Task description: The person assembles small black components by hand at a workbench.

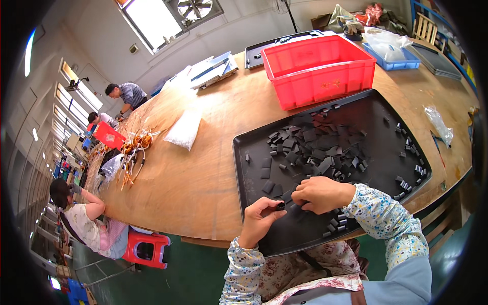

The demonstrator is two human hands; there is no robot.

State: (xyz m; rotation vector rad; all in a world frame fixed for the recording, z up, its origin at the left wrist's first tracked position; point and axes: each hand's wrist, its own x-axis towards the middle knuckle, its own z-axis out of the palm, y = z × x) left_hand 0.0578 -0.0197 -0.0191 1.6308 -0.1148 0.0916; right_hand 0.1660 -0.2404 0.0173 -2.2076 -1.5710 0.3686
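Observation:
My left hand [257, 219] pinches a small black rolled tube [280, 206] between thumb and fingers above the near left part of a black tray [376, 109]. Just to its right, my right hand [324, 195] is closed with the fingertips bent down toward the tray; whatever they grip is hidden. Many flat black pieces [318, 154] lie in a loose pile beyond my hands. Small dark tubes [335, 223] form a cluster close to my right wrist, and more tubes [420, 172] lie along the tray's right side.
A red plastic bin [325, 76] stands behind the tray. Further back are another black tray [254, 57] and a blue tray [392, 61] with plastic bags. A white bag [186, 127] and orange wire coils [137, 142] lie leftward on the wooden table [203, 193]. Several people sit or stand along its left side.

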